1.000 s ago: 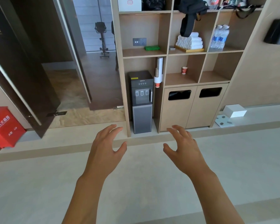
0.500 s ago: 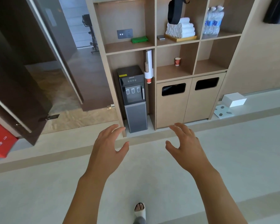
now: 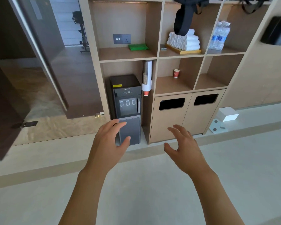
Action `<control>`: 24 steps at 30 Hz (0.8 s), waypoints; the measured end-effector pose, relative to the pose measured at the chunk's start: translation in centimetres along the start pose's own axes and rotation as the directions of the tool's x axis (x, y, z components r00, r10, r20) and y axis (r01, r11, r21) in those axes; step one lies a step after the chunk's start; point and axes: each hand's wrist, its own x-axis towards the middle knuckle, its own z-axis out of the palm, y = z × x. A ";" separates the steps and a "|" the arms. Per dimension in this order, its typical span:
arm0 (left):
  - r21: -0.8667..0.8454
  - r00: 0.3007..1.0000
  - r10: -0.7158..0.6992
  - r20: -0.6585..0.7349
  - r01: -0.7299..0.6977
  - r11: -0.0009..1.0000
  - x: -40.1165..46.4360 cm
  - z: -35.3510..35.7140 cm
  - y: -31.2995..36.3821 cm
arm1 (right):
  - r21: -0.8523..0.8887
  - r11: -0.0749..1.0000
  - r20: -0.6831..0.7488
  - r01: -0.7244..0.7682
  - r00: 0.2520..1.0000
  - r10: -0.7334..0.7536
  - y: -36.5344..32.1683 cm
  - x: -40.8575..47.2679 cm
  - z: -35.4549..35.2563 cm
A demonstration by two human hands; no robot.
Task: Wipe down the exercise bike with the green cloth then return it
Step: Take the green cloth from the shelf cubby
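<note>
Both hands are out front and empty: the left hand (image 3: 109,144) has its fingers loosely spread, the right hand (image 3: 182,146) the same, thumb apart, nothing held in either. The target is the green cloth (image 3: 138,46), folded flat on a shelf of the wooden shelving unit (image 3: 159,30), in the compartment directly above the water dispenser (image 3: 126,104), just below a wall socket (image 3: 121,38). It lies up and ahead of both hands, well apart, its long side running left to right along the shelf; the left hand looks slightly nearer, lined up beneath it. Nothing sits in front of the cloth, so the reach looks clear. Right of the dispenser are a cup holder (image 3: 147,77), rolled white towels (image 3: 183,40) and water bottles (image 3: 219,36). Left of it, through the open doorway, stands the exercise bike (image 3: 81,30), far back.
</note>
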 end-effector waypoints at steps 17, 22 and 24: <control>-0.011 1.000 -0.015 -0.018 0.015 1.000 16.7 0.2 -8.2 | -0.048 0.999 -0.021 0.003 1.000 -0.004 -4.5 18.1 4.2; -0.008 0.999 -0.045 -0.029 0.044 0.999 21.2 2.0 -9.0 | -0.033 0.999 0.034 0.023 0.999 -0.022 -3.4 24.2 5.3; 0.010 0.997 -0.060 -0.044 0.061 0.998 23.5 3.0 -9.1 | -0.029 0.998 0.037 0.048 0.998 -0.047 -2.4 27.2 5.6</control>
